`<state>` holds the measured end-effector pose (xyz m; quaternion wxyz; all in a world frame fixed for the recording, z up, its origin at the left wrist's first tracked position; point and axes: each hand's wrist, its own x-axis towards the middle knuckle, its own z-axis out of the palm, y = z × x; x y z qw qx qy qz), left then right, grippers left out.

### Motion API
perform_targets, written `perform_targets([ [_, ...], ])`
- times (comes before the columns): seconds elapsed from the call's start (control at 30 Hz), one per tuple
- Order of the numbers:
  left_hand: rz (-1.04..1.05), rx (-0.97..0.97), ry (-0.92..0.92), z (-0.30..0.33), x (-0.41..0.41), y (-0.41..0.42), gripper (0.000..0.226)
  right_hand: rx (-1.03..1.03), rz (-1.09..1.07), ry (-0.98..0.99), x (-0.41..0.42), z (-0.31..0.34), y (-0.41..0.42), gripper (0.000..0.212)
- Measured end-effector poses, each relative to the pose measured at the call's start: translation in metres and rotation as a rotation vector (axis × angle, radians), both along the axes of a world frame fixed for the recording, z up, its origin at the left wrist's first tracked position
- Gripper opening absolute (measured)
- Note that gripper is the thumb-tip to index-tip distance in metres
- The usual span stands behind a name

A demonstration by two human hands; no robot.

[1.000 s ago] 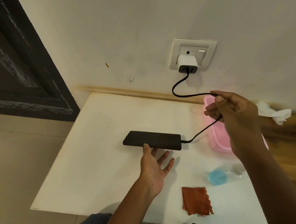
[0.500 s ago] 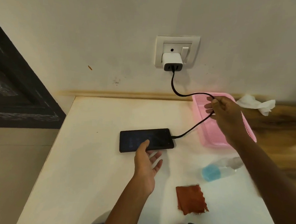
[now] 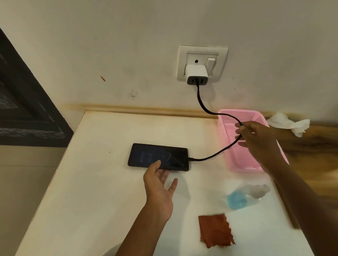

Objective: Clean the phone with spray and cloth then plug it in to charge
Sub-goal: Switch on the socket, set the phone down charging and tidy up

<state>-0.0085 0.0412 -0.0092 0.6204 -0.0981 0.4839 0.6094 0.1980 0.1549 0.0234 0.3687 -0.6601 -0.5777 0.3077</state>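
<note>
A black phone (image 3: 158,156) lies flat on the white table (image 3: 102,193), its screen faintly lit. A black cable (image 3: 207,158) runs from its right end up to a white charger (image 3: 196,74) in the wall socket (image 3: 202,63). My right hand (image 3: 257,140) holds the cable's loop over the pink basket (image 3: 241,157). My left hand (image 3: 159,190) hovers with relaxed fingers at the phone's near edge, thumb over the screen. A clear spray bottle with blue liquid (image 3: 243,196) lies on its side. A rust-orange cloth (image 3: 215,230) lies near the front.
A crumpled white tissue (image 3: 289,124) rests on the wooden surface (image 3: 319,155) right of the table. A dark door frame (image 3: 18,110) stands at the left. The table's left edge drops to the floor.
The phone went from tilted on its edge to lying flat with the screen lit. My right hand lowered with the cable toward the basket. My view shifted left.
</note>
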Motion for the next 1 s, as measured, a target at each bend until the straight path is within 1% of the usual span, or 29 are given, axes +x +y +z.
perform_targets([
  [0.13,0.056,0.025,-0.065,0.000,-0.003,0.001,0.027,0.013,-0.006,0.004,-0.006,-0.001,-0.002,0.022],
  [0.37,0.145,0.048,-0.145,-0.002,-0.009,0.001,0.036,0.003,0.009,-0.061,-0.012,-0.001,-0.002,0.022],
  [0.53,0.272,0.000,-0.078,-0.004,-0.016,0.001,0.038,-0.113,0.103,-0.167,-0.006,-0.001,-0.001,0.018],
  [0.63,0.324,-0.021,-0.027,-0.007,-0.018,0.002,0.029,-0.118,0.158,-0.256,-0.006,0.000,0.000,0.016],
  [0.7,0.292,-0.057,0.040,-0.011,-0.017,0.002,0.032,-0.104,0.181,-0.285,-0.007,0.003,0.000,0.015],
  [0.8,0.194,-0.177,0.166,-0.016,-0.011,0.003,0.040,-0.113,0.211,-0.275,-0.009,0.007,0.003,0.014],
  [0.87,0.146,-0.214,0.177,-0.016,-0.005,0.002,0.037,-0.137,0.224,-0.248,-0.011,0.010,0.004,0.013],
  [1.0,0.067,-0.156,0.138,-0.011,-0.001,0.000,0.037,-0.146,0.243,-0.252,-0.015,0.012,0.006,0.013],
])
